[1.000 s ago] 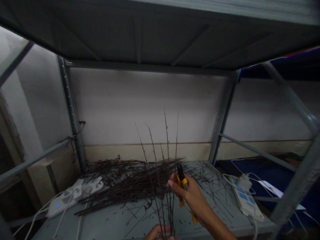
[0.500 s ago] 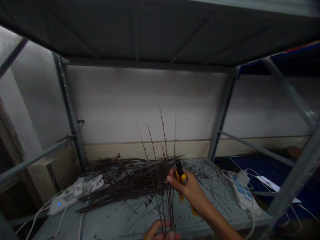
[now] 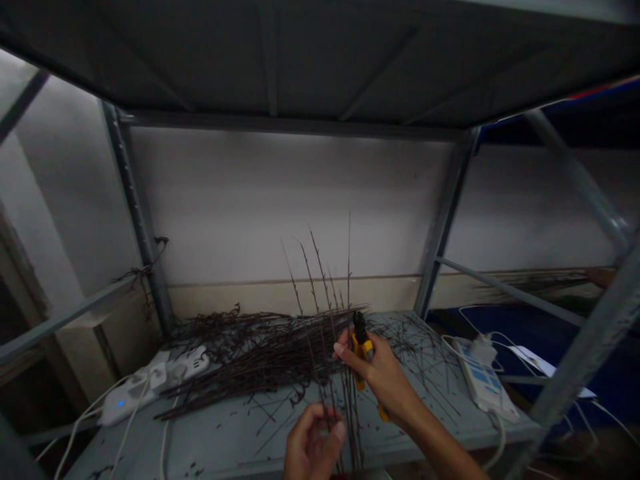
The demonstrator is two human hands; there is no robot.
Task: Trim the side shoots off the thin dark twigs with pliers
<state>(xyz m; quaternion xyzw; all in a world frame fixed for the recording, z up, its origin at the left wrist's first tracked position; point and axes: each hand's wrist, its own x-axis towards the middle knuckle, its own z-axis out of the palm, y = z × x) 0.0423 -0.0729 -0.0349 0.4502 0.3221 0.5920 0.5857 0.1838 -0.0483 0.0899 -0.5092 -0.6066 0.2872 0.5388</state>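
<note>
Above the front edge of a grey metal shelf, a thin bunch of bare twigs stands nearly upright, its dark stems running down between the two hands and its tips rising in front of a white wall. The right hand has a firm grip around the yellow handles of a pair of cutters, with the black jaws pointing up and the thumb side just beside the stems; whether the jaws are open or closed is too small to tell. The left hand, lower and nearer the camera, has a loose, curled grip with its fingertips at the stems, and I cannot tell whether it is closing on them.

Behind the hands, a long heap of cut twigs lies across the shelf, with loose bits scattered around it. To its left sits a white power strip with a small blue light; a white socket unit with blue markings lies to the right, both trailing white cables. A few twigs hang on the shelf's left upright.
</note>
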